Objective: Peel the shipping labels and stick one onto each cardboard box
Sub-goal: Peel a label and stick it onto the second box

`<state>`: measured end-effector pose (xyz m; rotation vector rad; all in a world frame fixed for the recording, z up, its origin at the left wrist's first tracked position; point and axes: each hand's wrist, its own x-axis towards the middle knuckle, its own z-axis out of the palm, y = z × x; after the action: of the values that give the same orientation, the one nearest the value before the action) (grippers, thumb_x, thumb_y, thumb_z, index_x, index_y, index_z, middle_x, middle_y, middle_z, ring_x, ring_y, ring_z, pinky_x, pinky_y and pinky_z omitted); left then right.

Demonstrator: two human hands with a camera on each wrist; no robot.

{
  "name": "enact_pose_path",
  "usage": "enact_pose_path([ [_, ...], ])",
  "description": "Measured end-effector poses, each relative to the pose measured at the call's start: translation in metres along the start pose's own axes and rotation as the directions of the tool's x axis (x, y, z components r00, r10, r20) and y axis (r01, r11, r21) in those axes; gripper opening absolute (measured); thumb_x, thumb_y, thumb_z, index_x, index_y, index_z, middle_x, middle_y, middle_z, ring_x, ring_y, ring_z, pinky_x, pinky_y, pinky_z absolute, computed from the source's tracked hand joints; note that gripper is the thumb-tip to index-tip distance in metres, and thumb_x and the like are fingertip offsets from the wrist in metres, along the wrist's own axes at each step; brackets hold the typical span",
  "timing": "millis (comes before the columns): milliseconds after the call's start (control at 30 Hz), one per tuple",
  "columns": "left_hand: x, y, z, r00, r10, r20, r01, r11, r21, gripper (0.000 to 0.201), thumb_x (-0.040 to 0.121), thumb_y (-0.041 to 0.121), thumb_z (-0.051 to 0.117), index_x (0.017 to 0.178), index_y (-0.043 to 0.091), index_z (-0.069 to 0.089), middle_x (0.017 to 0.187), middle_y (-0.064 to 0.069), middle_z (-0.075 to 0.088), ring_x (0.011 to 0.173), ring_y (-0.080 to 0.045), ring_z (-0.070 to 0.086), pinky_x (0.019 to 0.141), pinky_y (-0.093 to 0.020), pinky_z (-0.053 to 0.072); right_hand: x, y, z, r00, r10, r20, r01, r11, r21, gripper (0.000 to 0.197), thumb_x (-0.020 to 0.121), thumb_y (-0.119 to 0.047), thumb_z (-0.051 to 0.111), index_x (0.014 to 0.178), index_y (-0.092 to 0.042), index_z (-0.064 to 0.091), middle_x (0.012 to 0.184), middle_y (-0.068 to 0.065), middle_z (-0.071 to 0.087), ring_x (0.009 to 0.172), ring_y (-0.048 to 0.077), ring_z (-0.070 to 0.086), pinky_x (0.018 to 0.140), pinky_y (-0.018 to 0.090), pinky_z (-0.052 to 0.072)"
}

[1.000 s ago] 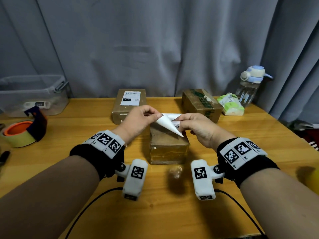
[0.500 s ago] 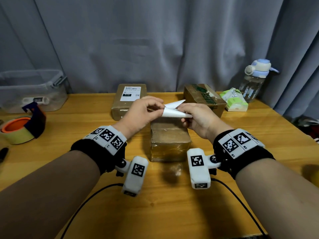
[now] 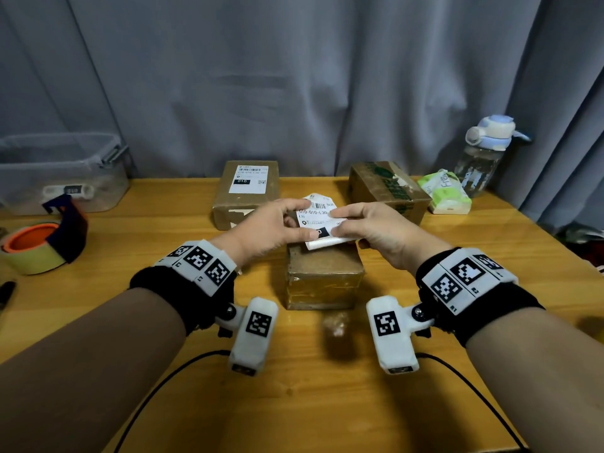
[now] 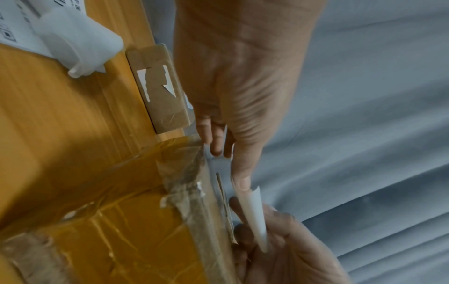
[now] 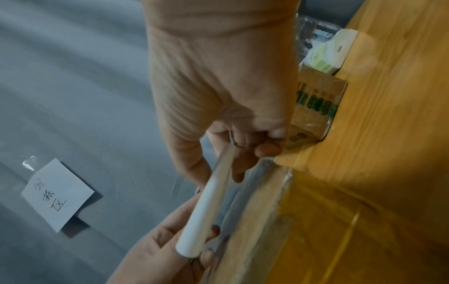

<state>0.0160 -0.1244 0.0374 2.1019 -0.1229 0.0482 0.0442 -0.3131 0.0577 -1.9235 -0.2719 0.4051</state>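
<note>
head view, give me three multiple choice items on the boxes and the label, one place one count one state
1. Where is the shipping label?
A. over the near box
B. in the bin
C. beside the bottle

2. How many cardboard boxes are on the table?
A. one
B. three
C. five

3. Which box already carries a label?
A. the near box
B. the far right box
C. the far left box

Answers:
1 A, the left hand and right hand hold it there.
2 B, one near, two far.
3 C, a white label lies on its top.
</note>
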Motion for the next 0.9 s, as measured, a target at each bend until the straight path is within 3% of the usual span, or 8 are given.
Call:
enact_pose_path([
  [100,0.003,0.001,0.003,1.000,-0.002,0.013,0.001,0.997,0.072,0.062,0.077,0.022,0.074,0.134,0.021,0.047,0.118,0.003,0.058,0.103,-0.010,0.056,0.094,-0.017,0.043,-0.003,0.002,-0.001,1.000,-0.006,0.017,0.007,0.999,-0.051,0.045,0.078,-0.004,0.071,0.121,-0.012,0.060,0.109,0.002,0.059,0.084,0.005,0.052,0.059,0.007,0.042],
  [167,0.004,0.003,0.005,1.000,-0.002,0.002,0.002,0.997,0.075,0.055,0.082,0.017,0.069,0.133,0.019,0.048,0.104,0.004,0.060,0.087,-0.004,0.055,0.076,-0.004,0.044,-0.003,0.003,0.000,1.000,-0.007,0.010,0.008,0.998,-0.060,0.049,0.077,-0.003,0.073,0.122,-0.010,0.059,0.114,0.005,0.059,0.089,0.007,0.055,0.070,0.010,0.044],
  [267,0.007,0.006,0.006,0.997,0.000,-0.072,0.002,1.000,0.027,0.041,0.086,0.008,0.063,0.126,0.012,0.053,0.071,0.005,0.052,0.062,-0.003,0.050,0.059,-0.005,0.042,-0.005,0.003,0.003,1.000,-0.008,-0.009,0.007,0.997,-0.083,0.048,0.076,-0.007,0.075,0.121,-0.008,0.060,0.110,0.001,0.057,0.088,0.005,0.053,0.069,0.010,0.041],
  [367,0.010,0.008,0.009,0.994,0.023,-0.111,-0.026,0.999,-0.025,0.034,0.086,-0.001,0.060,0.119,0.006,0.057,0.092,0.003,0.060,0.054,0.006,0.054,0.060,-0.003,0.045,-0.005,0.000,0.007,0.997,-0.023,-0.075,0.015,0.995,-0.103,0.028,0.080,-0.009,0.071,0.108,-0.004,0.067,0.098,0.003,0.061,0.083,0.008,0.053,0.067,0.014,0.043],
  [433,0.012,0.008,0.011,0.993,0.022,-0.118,-0.024,1.000,-0.019,0.033,0.086,-0.003,0.059,0.118,0.005,0.057,0.102,0.000,0.060,0.061,0.001,0.056,0.062,-0.006,0.047,-0.004,-0.002,0.009,0.992,-0.015,-0.128,0.001,0.995,-0.104,0.016,0.083,-0.009,0.067,0.097,-0.002,0.071,0.095,0.010,0.065,0.075,0.013,0.056,0.069,0.023,0.048],
  [533,0.012,0.006,0.010,0.992,-0.011,-0.128,0.012,1.000,0.006,0.034,0.085,0.000,0.061,0.119,0.006,0.057,0.081,0.003,0.060,0.064,-0.008,0.051,0.058,-0.007,0.044,-0.004,-0.003,0.011,0.986,0.004,-0.168,-0.021,0.995,-0.100,0.008,0.085,-0.007,0.065,0.090,-0.006,0.071,0.092,0.009,0.065,0.077,0.016,0.057,0.079,0.033,0.050],
  [633,0.010,0.005,0.009,0.988,-0.019,-0.152,0.027,0.999,0.047,0.035,0.084,0.004,0.065,0.118,0.006,0.059,0.065,0.010,0.050,0.057,-0.002,0.048,0.054,-0.002,0.040,-0.006,-0.003,0.013,0.988,0.004,-0.153,-0.019,0.995,-0.098,0.005,0.083,-0.007,0.068,0.084,-0.012,0.069,0.091,0.000,0.060,0.097,0.017,0.054,0.086,0.028,0.045],
  [900,0.005,0.005,0.003,0.982,0.046,-0.183,-0.026,0.993,0.113,0.032,0.082,0.006,0.068,0.113,0.008,0.064,0.080,0.012,0.048,0.062,-0.003,0.044,0.056,0.001,0.038,-0.006,-0.006,0.015,0.993,0.001,-0.121,-0.020,0.988,-0.154,0.020,0.081,-0.012,0.072,0.100,-0.008,0.070,0.103,0.000,0.057,0.103,0.014,0.048,0.090,0.028,0.042],
])
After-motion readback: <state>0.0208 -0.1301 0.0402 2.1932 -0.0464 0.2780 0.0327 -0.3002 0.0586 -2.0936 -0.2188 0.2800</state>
